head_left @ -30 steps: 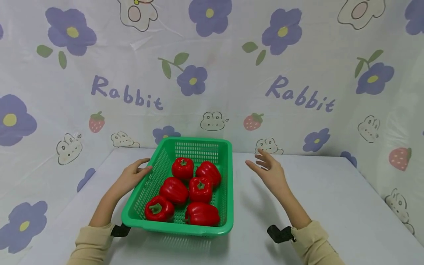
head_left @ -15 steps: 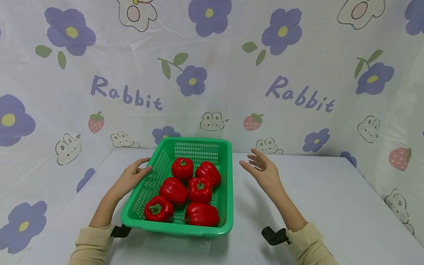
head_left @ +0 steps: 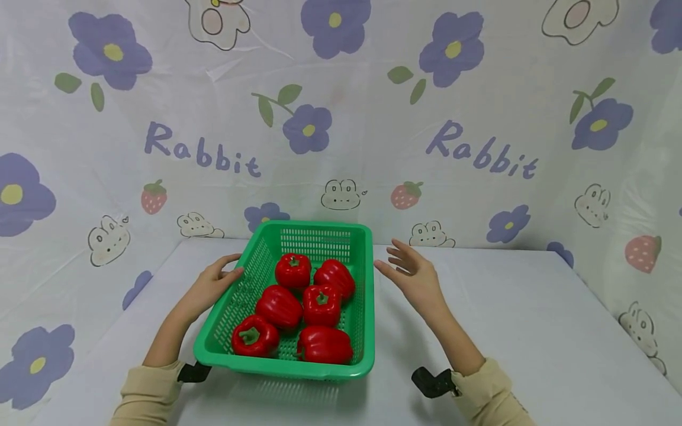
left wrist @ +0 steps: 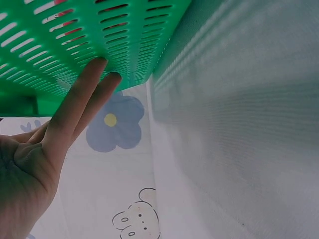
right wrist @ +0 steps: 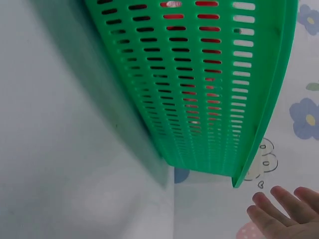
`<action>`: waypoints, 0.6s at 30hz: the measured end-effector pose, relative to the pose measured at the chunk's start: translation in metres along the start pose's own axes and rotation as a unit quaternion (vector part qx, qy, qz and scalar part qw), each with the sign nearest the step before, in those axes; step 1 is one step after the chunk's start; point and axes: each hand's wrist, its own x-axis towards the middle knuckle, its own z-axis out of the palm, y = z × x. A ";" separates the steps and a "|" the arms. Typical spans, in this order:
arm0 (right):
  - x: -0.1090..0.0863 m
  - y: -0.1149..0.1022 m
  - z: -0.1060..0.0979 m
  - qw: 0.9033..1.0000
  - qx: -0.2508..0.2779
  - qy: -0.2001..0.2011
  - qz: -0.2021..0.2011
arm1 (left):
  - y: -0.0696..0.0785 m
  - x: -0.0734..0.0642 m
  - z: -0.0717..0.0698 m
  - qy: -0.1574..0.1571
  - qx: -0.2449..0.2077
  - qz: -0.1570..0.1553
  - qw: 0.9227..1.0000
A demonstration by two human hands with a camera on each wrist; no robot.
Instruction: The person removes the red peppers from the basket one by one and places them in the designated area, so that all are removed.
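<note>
A green slotted plastic basket [head_left: 288, 370] stands on the white table with several red bell peppers [head_left: 321, 305] in it. My left hand [head_left: 210, 287] is at its left side, fingers and thumb by the rim. In the left wrist view, two straight fingers of the left hand [left wrist: 55, 134] rest against the slotted wall of the basket [left wrist: 89, 17]. My right hand [head_left: 418, 284] hovers to the right of the basket, fingers spread and holding nothing. From the right wrist, the right hand [right wrist: 291, 216] shows apart from the rim of the basket [right wrist: 269, 64].
A white sheet [head_left: 341, 165] printed with purple flowers, rabbits and strawberries hangs behind the table. White tabletop [head_left: 511, 319] extends to the right of the basket. A black wrist device [head_left: 431, 381] sits at the right cuff, another [head_left: 194, 373] at the left cuff.
My right hand has moved left, closer to the basket's right rim. The left hand, basket and peppers have stayed practically in place.
</note>
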 end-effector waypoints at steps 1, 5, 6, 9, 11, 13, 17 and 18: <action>0.000 -0.001 0.001 1.000 0.000 -0.001 0.000 | 0.000 0.000 0.000 0.000 0.000 -0.001 1.000; -0.002 -0.003 0.006 1.000 -0.002 -0.006 0.001 | -0.002 0.001 0.001 0.000 -0.001 -0.003 1.000; -0.002 -0.004 0.007 1.000 0.000 -0.006 0.000 | -0.002 0.002 0.001 0.000 -0.002 -0.003 1.000; -0.004 -0.007 0.011 1.000 0.003 -0.007 -0.002 | -0.002 0.002 0.001 0.000 -0.002 -0.002 1.000; -0.005 -0.009 0.014 1.000 0.009 -0.010 -0.005 | -0.002 0.002 0.001 0.000 -0.001 -0.002 1.000; -0.006 -0.011 0.017 1.000 0.013 -0.015 -0.007 | -0.001 0.002 0.001 0.001 0.002 -0.002 1.000; -0.007 -0.016 0.023 0.999 0.029 -0.029 -0.011 | -0.001 0.002 0.000 0.002 0.006 -0.004 1.000; -0.007 -0.018 0.025 0.999 0.032 -0.032 -0.012 | -0.001 0.002 0.000 0.002 0.007 -0.005 1.000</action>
